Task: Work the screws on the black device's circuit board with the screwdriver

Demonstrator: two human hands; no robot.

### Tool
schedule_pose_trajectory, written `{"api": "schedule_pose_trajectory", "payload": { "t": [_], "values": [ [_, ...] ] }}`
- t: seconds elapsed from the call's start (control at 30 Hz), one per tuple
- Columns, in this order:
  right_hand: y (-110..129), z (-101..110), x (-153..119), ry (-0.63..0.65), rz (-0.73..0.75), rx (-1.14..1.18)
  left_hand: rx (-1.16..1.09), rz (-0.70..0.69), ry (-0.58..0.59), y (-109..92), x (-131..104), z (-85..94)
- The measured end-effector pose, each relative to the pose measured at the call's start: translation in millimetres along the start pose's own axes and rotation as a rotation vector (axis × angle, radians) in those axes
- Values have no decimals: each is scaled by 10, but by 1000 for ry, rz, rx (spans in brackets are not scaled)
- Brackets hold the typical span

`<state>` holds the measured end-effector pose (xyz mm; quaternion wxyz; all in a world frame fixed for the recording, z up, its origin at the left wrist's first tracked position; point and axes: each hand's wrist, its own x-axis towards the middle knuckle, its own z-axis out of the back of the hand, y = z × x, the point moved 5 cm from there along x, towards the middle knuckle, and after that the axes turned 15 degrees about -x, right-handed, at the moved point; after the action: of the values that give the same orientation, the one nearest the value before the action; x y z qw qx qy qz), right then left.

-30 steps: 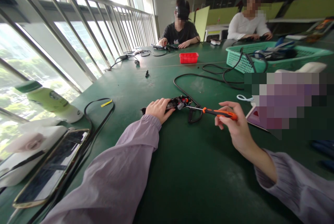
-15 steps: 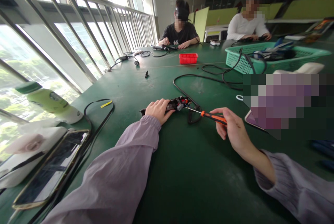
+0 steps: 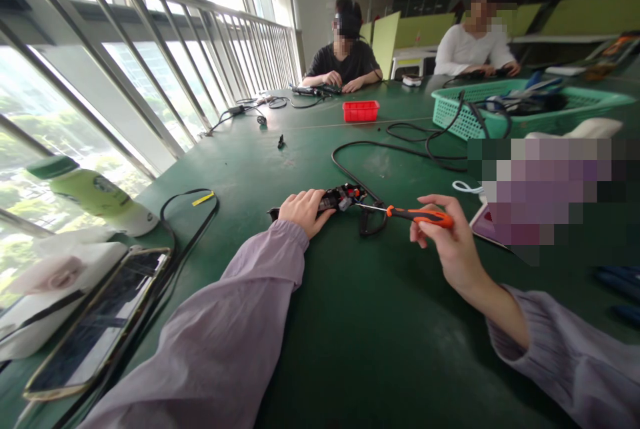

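Note:
My left hand (image 3: pixel 303 211) is wrapped over a black device (image 3: pixel 334 200) lying on the green table, with red and grey parts and wires showing at its right end. An orange and black screwdriver (image 3: pixel 425 216) is held between the thumb and fingers of my right hand (image 3: pixel 445 232). Its thin shaft points left, and the tip meets the device's right end; the exact contact spot is too small to tell. A black cable runs from beside the device toward the back right.
A red basket (image 3: pixel 361 111) and a small black part (image 3: pixel 281 142) lie farther back. At right stands a green basket (image 3: pixel 480 124) holding tools and cables. A bottle (image 3: pixel 95 196), a phone (image 3: pixel 100 322) and a strap are at left. Two people sit across the table.
My right fingers have shifted on the screwdriver handle, which now sits a little farther right and more level. My left hand and the device have stayed in place.

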<state>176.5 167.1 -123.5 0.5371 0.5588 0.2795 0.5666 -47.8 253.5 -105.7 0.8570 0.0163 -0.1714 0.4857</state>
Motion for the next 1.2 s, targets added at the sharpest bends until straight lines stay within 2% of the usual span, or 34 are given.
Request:
{"api": "schedule_pose_trajectory", "payload": {
  "t": [0.17,0.33,0.53,0.7,0.83,0.9,1.07,1.2],
  "values": [
    [-12,-42,-13,75,-86,-39,1,7,3,-2,-2,1],
    [41,6,0,-35,2,-39,-1,-3,-1,-3,-4,-3],
    [-33,-51,-13,101,-89,-24,6,-1,-9,7,-3,-12],
    [91,-20,-16,50,58,-98,13,5,-12,17,-9,-18],
    [129,-135,-51,281,39,-251,31,42,-29,50,-28,3],
    [135,-172,-74,358,51,-321,36,59,-49,84,-51,21],
    [144,-167,-93,361,131,-398,53,123,-143,275,-196,115],
    [151,-182,-111,388,143,-422,112,200,-265,492,-405,301]
  ]
}}
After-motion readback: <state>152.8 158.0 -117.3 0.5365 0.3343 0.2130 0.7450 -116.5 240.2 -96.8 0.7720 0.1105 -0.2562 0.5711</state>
